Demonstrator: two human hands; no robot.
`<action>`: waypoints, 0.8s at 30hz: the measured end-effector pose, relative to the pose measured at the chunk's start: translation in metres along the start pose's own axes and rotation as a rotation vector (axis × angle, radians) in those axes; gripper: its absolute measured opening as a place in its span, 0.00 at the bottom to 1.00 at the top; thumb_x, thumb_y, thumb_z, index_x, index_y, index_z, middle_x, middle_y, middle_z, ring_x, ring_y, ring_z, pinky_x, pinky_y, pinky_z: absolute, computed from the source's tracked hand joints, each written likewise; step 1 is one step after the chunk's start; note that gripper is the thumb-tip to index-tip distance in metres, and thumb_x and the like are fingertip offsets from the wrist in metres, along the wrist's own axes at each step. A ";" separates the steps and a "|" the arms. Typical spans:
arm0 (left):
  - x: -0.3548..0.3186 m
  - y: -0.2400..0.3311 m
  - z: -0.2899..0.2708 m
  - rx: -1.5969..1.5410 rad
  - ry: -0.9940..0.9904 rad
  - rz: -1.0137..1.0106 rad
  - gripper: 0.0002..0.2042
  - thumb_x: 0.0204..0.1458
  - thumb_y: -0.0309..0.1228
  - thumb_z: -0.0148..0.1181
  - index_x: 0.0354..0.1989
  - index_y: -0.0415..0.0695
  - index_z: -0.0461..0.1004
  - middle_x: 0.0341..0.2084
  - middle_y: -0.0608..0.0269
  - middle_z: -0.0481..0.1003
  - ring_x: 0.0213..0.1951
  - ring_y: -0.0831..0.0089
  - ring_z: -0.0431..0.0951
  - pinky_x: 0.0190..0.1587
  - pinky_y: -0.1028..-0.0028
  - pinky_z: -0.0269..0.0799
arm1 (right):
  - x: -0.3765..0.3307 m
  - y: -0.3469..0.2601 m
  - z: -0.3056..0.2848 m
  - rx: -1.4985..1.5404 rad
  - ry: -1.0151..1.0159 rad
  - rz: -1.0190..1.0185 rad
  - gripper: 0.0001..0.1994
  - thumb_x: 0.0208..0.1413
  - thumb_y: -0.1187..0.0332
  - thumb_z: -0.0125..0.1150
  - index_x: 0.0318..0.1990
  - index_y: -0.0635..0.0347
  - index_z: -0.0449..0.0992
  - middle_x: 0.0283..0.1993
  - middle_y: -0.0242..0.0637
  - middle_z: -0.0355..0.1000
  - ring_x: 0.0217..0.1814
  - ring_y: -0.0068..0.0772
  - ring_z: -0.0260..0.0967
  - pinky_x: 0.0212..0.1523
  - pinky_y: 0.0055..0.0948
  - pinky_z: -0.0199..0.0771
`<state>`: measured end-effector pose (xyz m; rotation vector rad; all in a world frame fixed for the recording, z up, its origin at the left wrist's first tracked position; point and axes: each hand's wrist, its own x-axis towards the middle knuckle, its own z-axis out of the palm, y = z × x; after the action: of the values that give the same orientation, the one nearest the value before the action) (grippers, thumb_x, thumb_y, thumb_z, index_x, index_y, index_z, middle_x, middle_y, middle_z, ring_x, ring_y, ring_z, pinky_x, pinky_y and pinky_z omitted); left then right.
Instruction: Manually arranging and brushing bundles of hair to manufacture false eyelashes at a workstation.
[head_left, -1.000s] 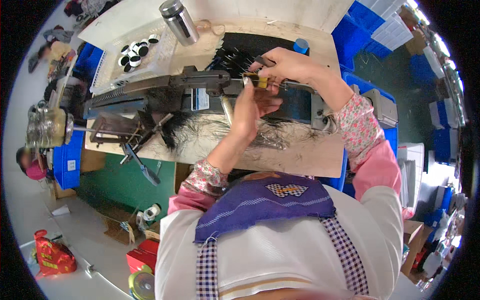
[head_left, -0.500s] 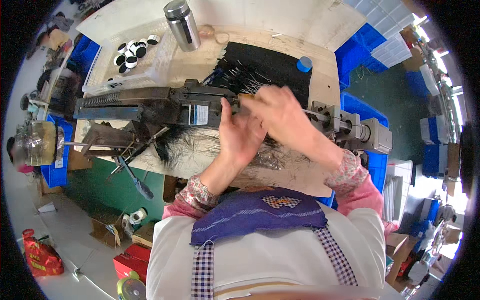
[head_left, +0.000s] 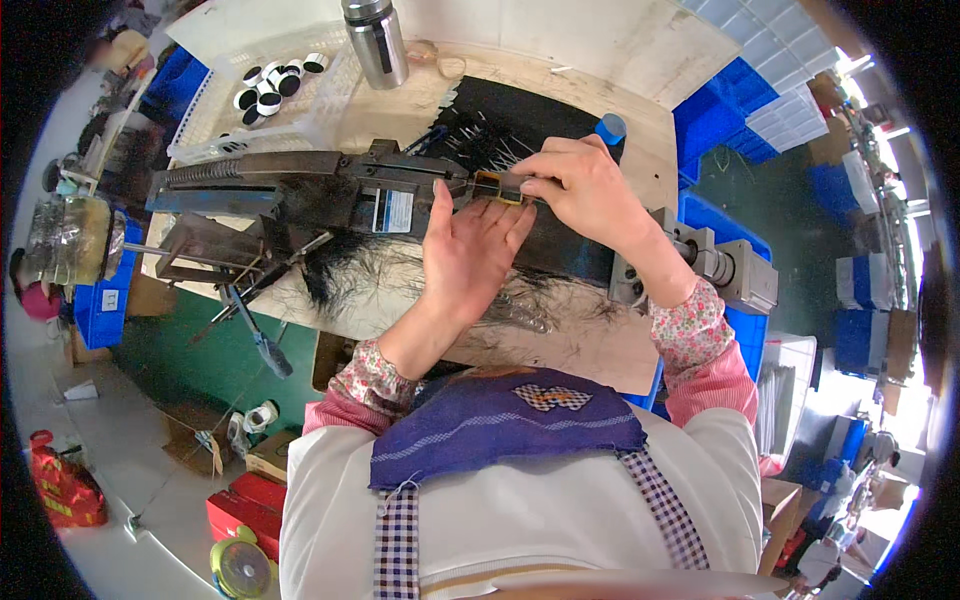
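"So, what is different now?"

"Mostly the right hand (head_left: 588, 190). Half a second ago it covered nearly all of the small yellow frame (head_left: 508, 196); now it sits off to the right, and the frame shows."

"Where does the frame lie?"

"Just beyond the right end of the dark machine (head_left: 330, 195), at the left hand's fingertips, on the near side of the black cloth (head_left: 540, 112) with its thin pale rods (head_left: 500, 152)."

"And the hands themselves?"

"The right is narrow: thumb and forefinger pinch a dark piece (head_left: 515, 184) at the frame's right side. Whether that piece reaches inside, I cannot tell. The left hand (head_left: 468, 250) is wide, palm turned up, fingers extended to the frame's near edge. A second ago its thumb lay against the yellow; now the thumb stands well apart."

"What does that mean for the work?"

"I'd judge the fine handling falls to the right hand alone, while the left at most steadies the frame from the near side."
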<state>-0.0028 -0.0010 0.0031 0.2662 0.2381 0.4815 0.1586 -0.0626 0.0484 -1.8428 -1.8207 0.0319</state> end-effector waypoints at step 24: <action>-0.004 -0.001 -0.012 0.000 -0.010 0.098 0.30 0.60 0.54 0.38 0.50 0.33 0.63 0.51 0.51 0.67 0.58 0.60 0.63 0.63 0.66 0.55 | -0.002 -0.043 0.005 -0.310 -0.078 0.043 0.09 0.45 0.71 0.56 0.34 0.66 0.69 0.24 0.46 0.74 0.27 0.49 0.75 0.25 0.41 0.74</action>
<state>-0.0089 -0.0011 -0.0074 0.2808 0.2162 0.5769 0.1170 -0.0657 0.0606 -2.1184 -1.9259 -0.1747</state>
